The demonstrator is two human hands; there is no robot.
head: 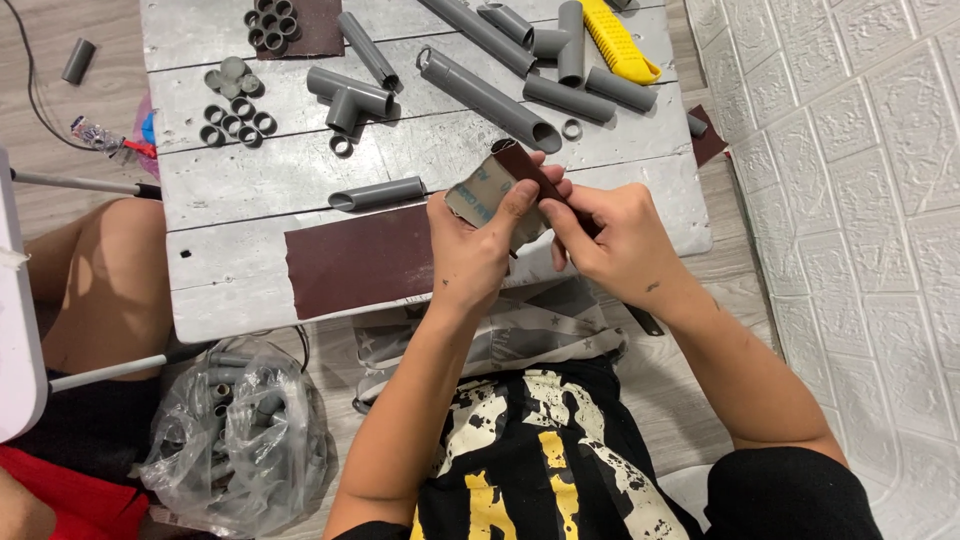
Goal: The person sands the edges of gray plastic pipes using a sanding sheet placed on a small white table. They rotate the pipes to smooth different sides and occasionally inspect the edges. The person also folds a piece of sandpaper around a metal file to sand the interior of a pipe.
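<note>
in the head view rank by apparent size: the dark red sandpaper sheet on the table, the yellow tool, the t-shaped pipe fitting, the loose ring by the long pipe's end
1. Sandpaper sheet
2. Yellow tool, partly cut off at the top edge
3. T-fitting, close to the tool, so that order is unsure
4. Ring

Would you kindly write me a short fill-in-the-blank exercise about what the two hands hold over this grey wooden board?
1. The left hand and right hand together hold a folded piece of ____.
2. The flat dark red-brown sandpaper sheet lies on the grey painted wooden ____.
3. The ridged plastic utility knife at the board's far edge is ____ in colour.

Missing words: sandpaper; board; yellow
</note>
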